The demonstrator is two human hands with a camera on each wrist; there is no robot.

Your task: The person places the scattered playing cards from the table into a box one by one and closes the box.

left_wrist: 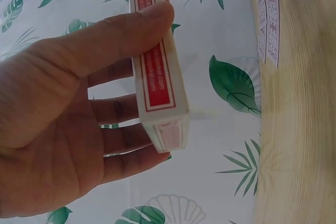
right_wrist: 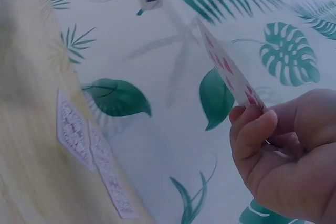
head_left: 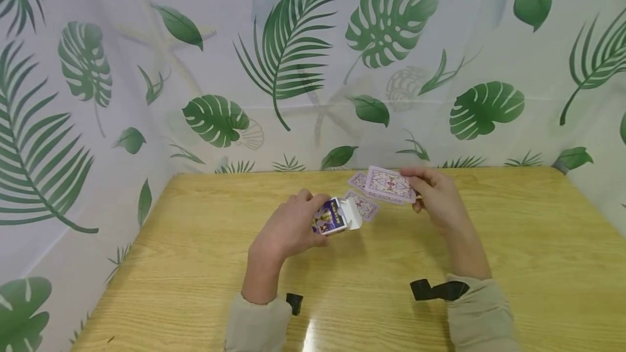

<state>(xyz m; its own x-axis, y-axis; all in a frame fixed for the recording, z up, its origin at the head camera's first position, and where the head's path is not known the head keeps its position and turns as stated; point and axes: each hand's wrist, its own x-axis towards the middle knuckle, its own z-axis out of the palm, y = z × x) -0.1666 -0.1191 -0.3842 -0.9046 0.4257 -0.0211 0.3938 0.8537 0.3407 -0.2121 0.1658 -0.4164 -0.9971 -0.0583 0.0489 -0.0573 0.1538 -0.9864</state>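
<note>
My left hand (head_left: 290,224) grips a small playing card box (head_left: 330,217), thumb on one side and fingers round the other. The purple front faces up and the white end flap (head_left: 353,216) stands open toward the right. In the left wrist view, the side of the box (left_wrist: 157,77) is white with red panels. With thumb and fingers, my right hand (head_left: 437,197) pinches a patterned playing card (head_left: 390,183) above the table; red marks show on its underside in the right wrist view. Another card edge (head_left: 391,198) shows just beneath it.
Two patterned cards lie back up on the wooden table (head_left: 195,265), one card (head_left: 358,180) farther back and one card (head_left: 363,206) by the box flap. A leaf-printed cloth (head_left: 303,96) hangs behind the table and at its left side. Black straps (head_left: 440,290) are at the wrists.
</note>
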